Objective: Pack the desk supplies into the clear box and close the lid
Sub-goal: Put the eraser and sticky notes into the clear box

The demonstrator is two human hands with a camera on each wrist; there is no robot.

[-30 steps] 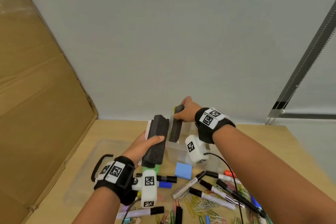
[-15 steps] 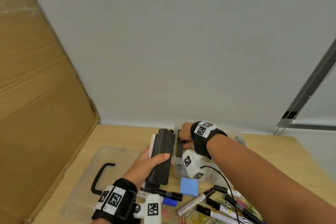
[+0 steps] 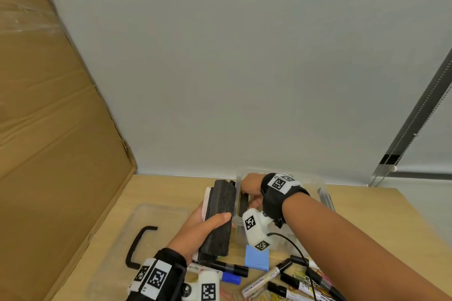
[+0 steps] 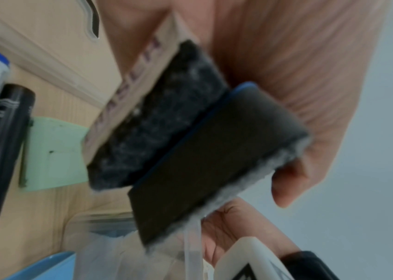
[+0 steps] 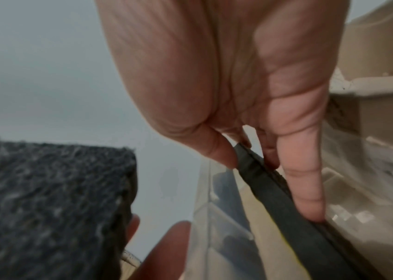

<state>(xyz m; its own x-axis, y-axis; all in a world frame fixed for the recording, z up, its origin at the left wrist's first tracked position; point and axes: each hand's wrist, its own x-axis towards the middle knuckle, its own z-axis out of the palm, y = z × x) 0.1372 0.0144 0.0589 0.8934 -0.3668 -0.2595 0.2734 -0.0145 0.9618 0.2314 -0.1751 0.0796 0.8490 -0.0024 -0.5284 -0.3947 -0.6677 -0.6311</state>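
My left hand (image 3: 208,221) grips a stack of two black felt erasers (image 3: 220,217), held on edge just left of the clear box (image 3: 322,193); the left wrist view shows the pair of erasers (image 4: 190,144) pressed together between thumb and fingers. My right hand (image 3: 252,188) reaches down inside the box at its left end and pinches a thin dark eraser (image 3: 243,203). In the right wrist view that thin eraser (image 5: 286,204) stands on edge against the box's clear wall (image 5: 217,217), thumb and fingers on its upper end.
The clear lid (image 3: 137,234) with its black handle (image 3: 137,247) lies flat at the left. A blue sticky pad (image 3: 256,258), several markers (image 3: 266,278) and paper clips (image 3: 300,273) lie in front of the box. Brown cardboard (image 3: 49,129) leans along the left.
My right hand has lowered the thin eraser from above the box down into it. The left hand with its erasers moved slightly forward beside the box. The head view tilted up.
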